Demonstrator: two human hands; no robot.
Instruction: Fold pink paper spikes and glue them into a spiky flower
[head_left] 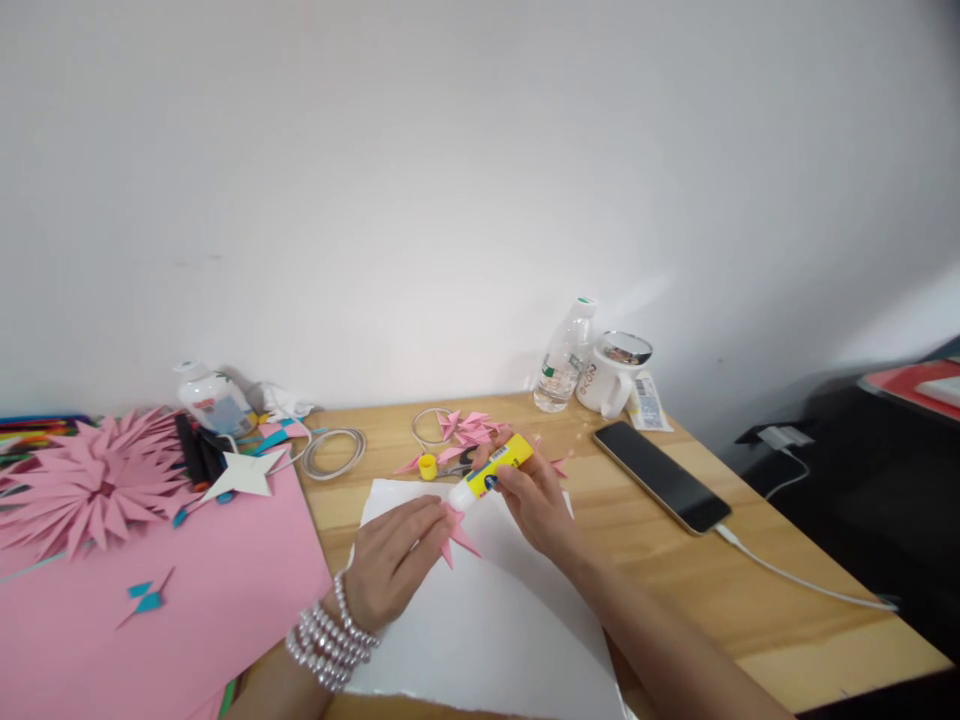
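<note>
My right hand (534,497) is closed around a yellow glue stick (491,470), whose white tip points down-left onto a small folded pink paper piece (459,535). My left hand (394,565), with a bead bracelet at the wrist, pinches that pink piece and holds it against the white sheet (480,620) on the wooden table (757,600). The glue stick's yellow cap (427,466) lies just behind the sheet, next to a pile of more folded pink pieces (471,430).
A pink paper sheet (187,600) with a pink paper flower (90,485) and a white paper star (244,474) lies on the left. Coiled white cable (334,452), a plastic bottle (564,357), a white mug (611,378) and a phone (661,475) on a charging cable stand behind.
</note>
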